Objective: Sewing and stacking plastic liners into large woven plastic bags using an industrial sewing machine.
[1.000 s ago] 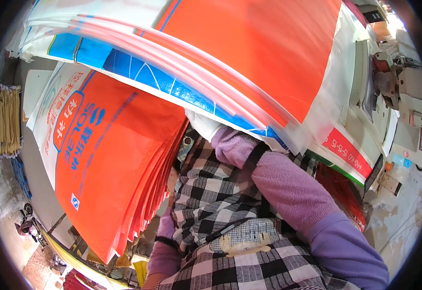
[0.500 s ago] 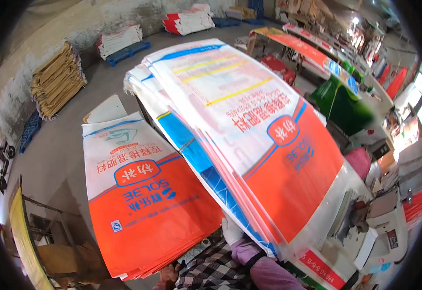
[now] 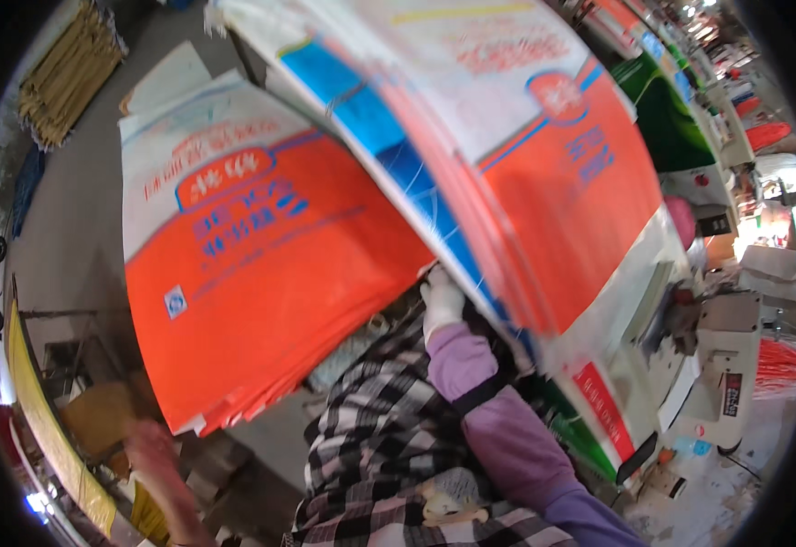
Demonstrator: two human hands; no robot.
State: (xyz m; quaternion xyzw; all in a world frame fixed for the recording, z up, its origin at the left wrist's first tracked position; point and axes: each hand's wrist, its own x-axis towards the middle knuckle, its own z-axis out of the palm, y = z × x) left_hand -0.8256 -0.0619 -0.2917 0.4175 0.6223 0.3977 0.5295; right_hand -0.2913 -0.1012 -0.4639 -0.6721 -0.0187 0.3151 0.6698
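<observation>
A stack of flat red-and-white sacks (image 3: 261,264) with blue print lies tilted in front of me on the left. At its right corner my right hand (image 3: 442,301), in a white glove, has its fingers curled against the sack edges; the fingertips are partly hidden. A taller pile of similar sacks (image 3: 562,210) rises just right of that hand, with a blue sack (image 3: 407,173) showing along its side. My left hand (image 3: 152,451), bare and smeared by motion, is below the stack's lower left corner, apart from it. Its fingers cannot be made out.
A white sewing machine (image 3: 726,346) stands at the right. Farther left, tan folded sacks (image 3: 74,73) are piled by the wall. A yellow-edged frame (image 3: 56,419) is at the lower left, and a green sack (image 3: 658,118) hangs at the upper right.
The view has tipped down, so both stacks appear higher. My left hand has moved left, away from the stack's lower edge. My right hand remains at the right corner.
</observation>
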